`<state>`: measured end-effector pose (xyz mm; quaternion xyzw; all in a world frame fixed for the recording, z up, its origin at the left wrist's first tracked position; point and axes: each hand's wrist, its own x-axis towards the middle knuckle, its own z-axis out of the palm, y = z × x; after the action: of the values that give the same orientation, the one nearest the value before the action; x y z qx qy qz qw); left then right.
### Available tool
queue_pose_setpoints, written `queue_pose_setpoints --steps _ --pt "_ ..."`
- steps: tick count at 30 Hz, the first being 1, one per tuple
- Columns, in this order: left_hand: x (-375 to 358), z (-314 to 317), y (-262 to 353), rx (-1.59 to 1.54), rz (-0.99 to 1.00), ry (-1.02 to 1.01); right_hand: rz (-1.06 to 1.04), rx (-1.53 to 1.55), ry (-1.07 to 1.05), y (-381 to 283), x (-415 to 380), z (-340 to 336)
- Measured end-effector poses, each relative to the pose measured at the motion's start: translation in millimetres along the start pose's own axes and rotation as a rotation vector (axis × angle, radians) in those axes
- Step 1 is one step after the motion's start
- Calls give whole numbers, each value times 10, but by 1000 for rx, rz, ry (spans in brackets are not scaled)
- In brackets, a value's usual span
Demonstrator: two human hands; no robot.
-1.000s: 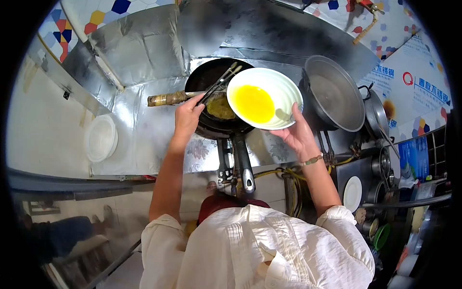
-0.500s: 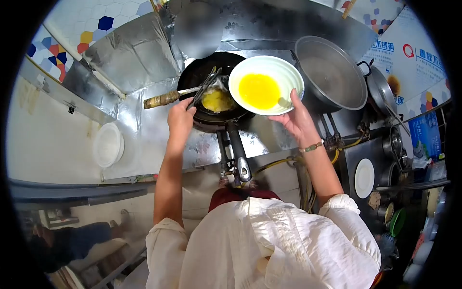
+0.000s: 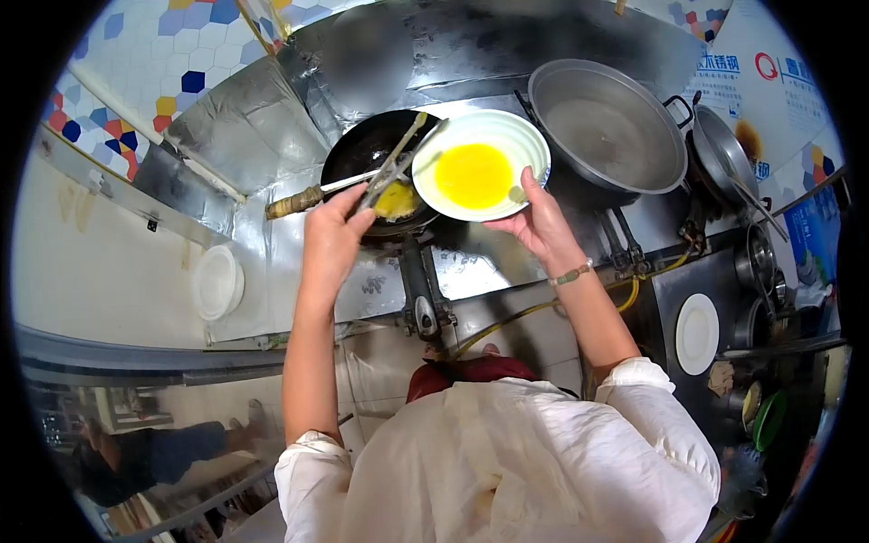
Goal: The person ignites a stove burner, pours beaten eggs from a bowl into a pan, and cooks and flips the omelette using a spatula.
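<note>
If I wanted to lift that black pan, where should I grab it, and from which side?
Probably by its handle, coming from the person's side of the stove. The handle is long and narrow, sticks out from the pan toward the person's body and looks uncovered. The right rim seems a poorer choice: in this view the bowl hides part of it.

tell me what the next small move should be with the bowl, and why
I'd probably tip the bowl slightly toward the dark pan: the right hand holds it with yellow liquid inside, its rim overlapping the pan's edge in this view, while the left hand has slim utensils over the pan near the yellow food.
</note>
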<state>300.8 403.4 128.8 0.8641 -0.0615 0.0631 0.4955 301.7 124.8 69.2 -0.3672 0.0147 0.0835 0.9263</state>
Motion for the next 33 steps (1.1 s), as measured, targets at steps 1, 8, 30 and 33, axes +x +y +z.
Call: queue_pose_setpoints --steps 1,8,30,33 --pt "-54 55 72 7 1 0 5 12 1 -6 -33 5" --pt "-480 442 601 629 183 -117 38 34 -91 -17 -189 -86" --pt "-1365 -427 865 593 354 22 126 -42 -155 359 -1011 1074" --pt "-1497 -770 733 588 266 66 149 -25 -181 670 -1036 1348"
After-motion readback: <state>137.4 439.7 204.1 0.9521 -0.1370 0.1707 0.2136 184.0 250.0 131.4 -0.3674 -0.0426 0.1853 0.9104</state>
